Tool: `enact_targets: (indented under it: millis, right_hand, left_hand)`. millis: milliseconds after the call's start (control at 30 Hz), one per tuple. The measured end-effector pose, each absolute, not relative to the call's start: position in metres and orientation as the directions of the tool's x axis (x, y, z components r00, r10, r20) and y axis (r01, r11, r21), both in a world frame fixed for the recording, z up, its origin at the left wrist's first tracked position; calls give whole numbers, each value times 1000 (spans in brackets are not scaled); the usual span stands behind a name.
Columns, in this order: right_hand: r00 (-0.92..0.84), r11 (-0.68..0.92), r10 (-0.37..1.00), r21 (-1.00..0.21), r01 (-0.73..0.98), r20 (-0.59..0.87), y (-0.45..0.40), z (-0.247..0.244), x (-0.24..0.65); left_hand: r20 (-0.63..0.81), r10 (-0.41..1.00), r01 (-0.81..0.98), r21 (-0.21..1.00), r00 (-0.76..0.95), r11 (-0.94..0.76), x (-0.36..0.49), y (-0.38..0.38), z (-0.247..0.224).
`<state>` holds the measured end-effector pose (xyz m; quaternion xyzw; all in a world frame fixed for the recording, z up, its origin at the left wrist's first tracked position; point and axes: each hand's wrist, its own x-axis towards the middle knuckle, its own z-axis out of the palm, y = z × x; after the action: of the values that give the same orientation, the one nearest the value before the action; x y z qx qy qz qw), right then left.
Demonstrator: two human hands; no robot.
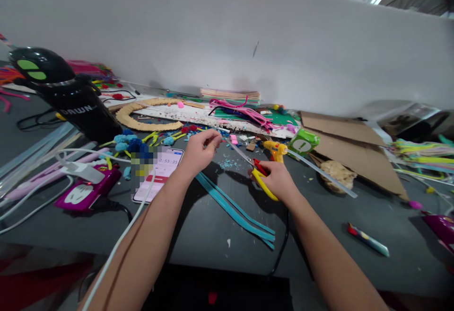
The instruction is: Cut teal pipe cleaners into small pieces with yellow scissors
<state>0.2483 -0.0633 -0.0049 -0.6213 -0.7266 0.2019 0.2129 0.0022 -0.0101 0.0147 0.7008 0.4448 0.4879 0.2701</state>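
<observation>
Closest to the camera there's a white cable (117, 240) lying over the left forearm (142, 254), down by the table's front edge. The scissors with red and yellow handles (254, 163) are up in the middle, above the tabletop, blades pointing away and to the left. The right hand (278, 181) has its fingers curled round those handles. The left hand (204, 150) is near the blade tips, fingers pinched in narrow; honestly can't tell if there's anything between them.

Just beyond the right hand is a yellow glue gun (275, 149), so not much elbow room there, with a lime-green box (304, 142) right behind it. Turquoise fuzzy strips (236, 212) run diagonally between the forearms. To their right, a good stretch of dark grey tabletop (322, 240) shows, reaching over to a small pale tube with a red end (368, 240).

Left side's way tighter: a lit phone (165, 162) beside the left forearm, then a purple power strip (88, 189) and a tall black bottle (73, 98). Brown cardboard sheets (354, 152) sit on the far right, and a white partition (227, 31) closes off the back.
</observation>
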Motion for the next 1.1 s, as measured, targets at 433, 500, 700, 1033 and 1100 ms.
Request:
enact_targets:
  millis: [433, 500, 700, 1033, 1100]
  right_hand:
    - [-156, 152, 987, -580, 800, 43, -64, -4, 248]
    - [-158, 151, 987, -584, 798, 39, -64, -3, 247]
    - [-169, 158, 985, -596, 788, 37, -63, -4, 248]
    - [-123, 132, 991, -596, 792, 56, -64, -3, 247]
    - [-118, 127, 992, -603, 788, 55, -64, -2, 247]
  left_hand:
    - [439, 889, 344, 821, 126, -454, 2, -9, 14]
    - [441, 888, 349, 818, 129, -457, 2, -10, 14]
    - [442, 887, 349, 816, 136, -461, 3, -9, 14]
    - [433, 890, 312, 833, 143, -456, 1, -9, 13]
    - [421, 894, 293, 844, 155, -449, 1, -9, 13]
